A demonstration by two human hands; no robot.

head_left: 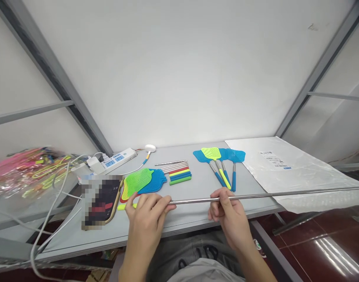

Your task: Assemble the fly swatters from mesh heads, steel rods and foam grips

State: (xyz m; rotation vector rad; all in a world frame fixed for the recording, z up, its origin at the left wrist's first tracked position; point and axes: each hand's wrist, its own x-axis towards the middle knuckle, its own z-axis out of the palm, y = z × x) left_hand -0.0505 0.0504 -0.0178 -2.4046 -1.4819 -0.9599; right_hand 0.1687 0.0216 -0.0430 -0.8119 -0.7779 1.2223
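A long silver rod with a neon-yellow handle points rightward, nearly level.

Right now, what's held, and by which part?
Metal rod: left hand around its left end, by the yellow grip; right hand pinching it further right.

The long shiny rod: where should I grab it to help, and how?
Probably the bare stretch of the metal rod just past the right hand, from above, with thumb and fingers across it. It's thin, straight and nearly level there, with nothing covering it. The left hand covers the left end.
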